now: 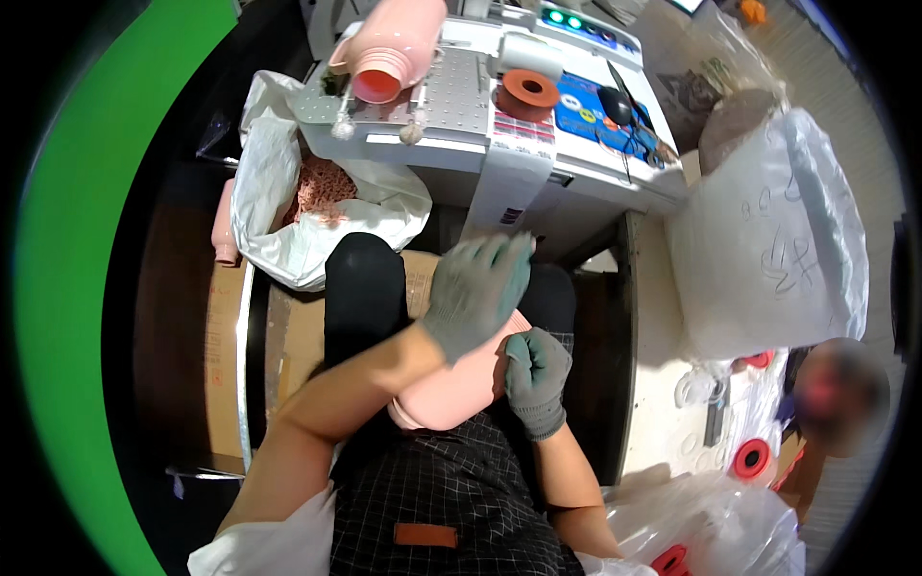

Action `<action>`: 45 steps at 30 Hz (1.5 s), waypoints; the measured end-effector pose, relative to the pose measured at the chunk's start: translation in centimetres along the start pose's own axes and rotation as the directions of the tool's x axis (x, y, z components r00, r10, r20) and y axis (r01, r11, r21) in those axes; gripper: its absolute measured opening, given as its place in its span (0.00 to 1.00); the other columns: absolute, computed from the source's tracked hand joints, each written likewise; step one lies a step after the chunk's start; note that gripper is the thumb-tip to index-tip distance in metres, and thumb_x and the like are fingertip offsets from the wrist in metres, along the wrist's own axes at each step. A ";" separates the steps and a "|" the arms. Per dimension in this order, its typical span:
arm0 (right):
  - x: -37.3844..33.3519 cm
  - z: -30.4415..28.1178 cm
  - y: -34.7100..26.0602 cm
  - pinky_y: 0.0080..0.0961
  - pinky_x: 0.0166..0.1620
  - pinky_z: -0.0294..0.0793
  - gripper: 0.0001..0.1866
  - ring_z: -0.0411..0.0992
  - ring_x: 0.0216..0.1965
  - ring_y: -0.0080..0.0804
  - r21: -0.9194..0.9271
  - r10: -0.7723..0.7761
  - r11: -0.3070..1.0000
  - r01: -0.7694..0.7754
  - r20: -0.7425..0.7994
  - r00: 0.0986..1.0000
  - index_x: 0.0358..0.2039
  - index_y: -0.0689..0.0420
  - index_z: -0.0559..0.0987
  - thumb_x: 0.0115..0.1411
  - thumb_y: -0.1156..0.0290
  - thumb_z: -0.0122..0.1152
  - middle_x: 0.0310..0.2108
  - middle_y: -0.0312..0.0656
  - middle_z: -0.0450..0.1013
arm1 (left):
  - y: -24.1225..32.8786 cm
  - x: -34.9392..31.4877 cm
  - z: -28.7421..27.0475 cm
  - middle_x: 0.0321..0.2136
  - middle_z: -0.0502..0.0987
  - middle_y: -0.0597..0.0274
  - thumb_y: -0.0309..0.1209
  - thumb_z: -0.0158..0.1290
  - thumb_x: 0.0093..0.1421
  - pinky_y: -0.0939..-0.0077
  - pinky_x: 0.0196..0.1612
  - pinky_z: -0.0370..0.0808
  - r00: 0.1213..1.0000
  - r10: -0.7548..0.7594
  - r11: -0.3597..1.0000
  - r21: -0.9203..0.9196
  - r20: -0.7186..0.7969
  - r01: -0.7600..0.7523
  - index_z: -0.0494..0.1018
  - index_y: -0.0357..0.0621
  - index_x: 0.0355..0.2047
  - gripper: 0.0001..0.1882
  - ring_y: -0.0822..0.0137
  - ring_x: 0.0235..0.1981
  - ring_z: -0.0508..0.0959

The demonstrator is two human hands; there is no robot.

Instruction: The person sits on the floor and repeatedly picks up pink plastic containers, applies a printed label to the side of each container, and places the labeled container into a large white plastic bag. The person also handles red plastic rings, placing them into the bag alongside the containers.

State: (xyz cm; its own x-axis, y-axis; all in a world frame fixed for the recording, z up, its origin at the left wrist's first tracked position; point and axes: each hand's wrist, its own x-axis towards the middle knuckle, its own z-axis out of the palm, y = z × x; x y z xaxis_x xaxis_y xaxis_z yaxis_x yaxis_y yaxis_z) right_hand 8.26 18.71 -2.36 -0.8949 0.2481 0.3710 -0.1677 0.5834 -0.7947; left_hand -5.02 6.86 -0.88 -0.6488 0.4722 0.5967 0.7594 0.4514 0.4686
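Note:
A pink plastic bottle [451, 389] lies tilted across my lap, its base toward me and its threaded neck toward the upper right. My left hand [477, 288], in a grey-green work glove, reaches over the bottle's upper part. Its fingers are stretched out and point away from me; the palm side is hidden. Close to the right side of the neck is my right hand [540, 379], gloved alike, with thumb and fingers curled closed. Whatever they may pinch is hidden. Another pink bottle [396, 53] rests on the machine's perforated plate, mouth toward me.
Ahead stands a white machine with lit buttons [576, 24], a roll of orange tape [527, 94] and a label strip [509, 182]. A white sack [389, 206] holds pink shavings [322, 187]. At right are a large plastic bag [768, 240], red rings [751, 459] and another person.

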 end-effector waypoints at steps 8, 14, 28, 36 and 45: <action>0.7 1.2 -2.0 0.34 0.28 0.69 0.13 0.72 0.22 0.40 0.108 0.201 0.973 -0.204 0.037 0.979 0.25 0.61 0.79 0.67 0.70 0.58 0.20 0.46 0.72 | -1.3 -1.7 -0.3 0.49 0.81 0.54 0.31 0.51 0.67 0.56 0.45 0.78 0.981 -0.183 0.983 0.021 0.071 0.182 0.76 0.45 0.52 0.14 0.48 0.40 0.82; -3.8 -2.6 -0.7 0.39 0.30 0.71 0.10 0.71 0.22 0.44 -0.010 0.065 0.998 -0.066 -0.113 0.991 0.21 0.56 0.80 0.60 0.76 0.61 0.19 0.44 0.72 | -6.3 -2.8 -1.2 0.54 0.77 0.44 0.38 0.55 0.66 0.50 0.56 0.75 0.963 -0.132 0.991 0.009 0.237 0.134 0.76 0.45 0.53 0.18 0.44 0.54 0.78; -27.3 -24.5 -5.4 0.27 0.50 0.72 0.09 0.70 0.41 0.29 -0.441 -0.243 0.766 -0.468 -0.873 0.423 0.46 0.59 0.73 0.67 0.82 0.53 0.42 0.41 0.71 | -9.4 -7.5 -1.0 0.47 0.80 0.47 0.32 0.53 0.65 0.57 0.48 0.76 0.641 0.166 0.719 -0.537 0.749 0.442 0.74 0.34 0.53 0.19 0.48 0.46 0.80; -48.3 -31.1 -6.7 0.44 0.59 0.78 0.40 0.75 0.62 0.44 -0.262 0.598 -0.783 -0.564 -0.562 -0.571 0.60 0.52 0.81 0.57 0.35 0.61 0.62 0.47 0.76 | -7.8 -7.3 -1.7 0.24 0.73 0.67 0.35 0.48 0.75 0.77 0.23 0.61 0.673 0.180 0.783 -0.519 0.717 0.343 0.71 0.40 0.33 0.14 0.77 0.21 0.69; -52.1 -29.0 -5.0 0.38 0.64 0.76 0.45 0.75 0.63 0.45 -0.145 0.560 -0.751 -0.644 -0.655 -0.507 0.60 0.57 0.78 0.45 0.45 0.80 0.62 0.50 0.75 | -7.8 -7.8 -1.0 0.25 0.72 0.64 0.35 0.47 0.75 0.73 0.24 0.66 0.664 0.165 0.714 -0.553 0.729 0.429 0.73 0.37 0.37 0.14 0.73 0.22 0.69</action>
State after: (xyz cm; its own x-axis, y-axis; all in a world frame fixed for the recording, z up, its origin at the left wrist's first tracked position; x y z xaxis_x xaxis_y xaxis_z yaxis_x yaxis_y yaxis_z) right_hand 67.73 25.31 -3.83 0.6304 0.7080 -0.3185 0.7620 -0.4860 0.4279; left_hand -5.85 -1.13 -8.56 -0.3403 0.9403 -0.0017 0.2904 0.1068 0.9509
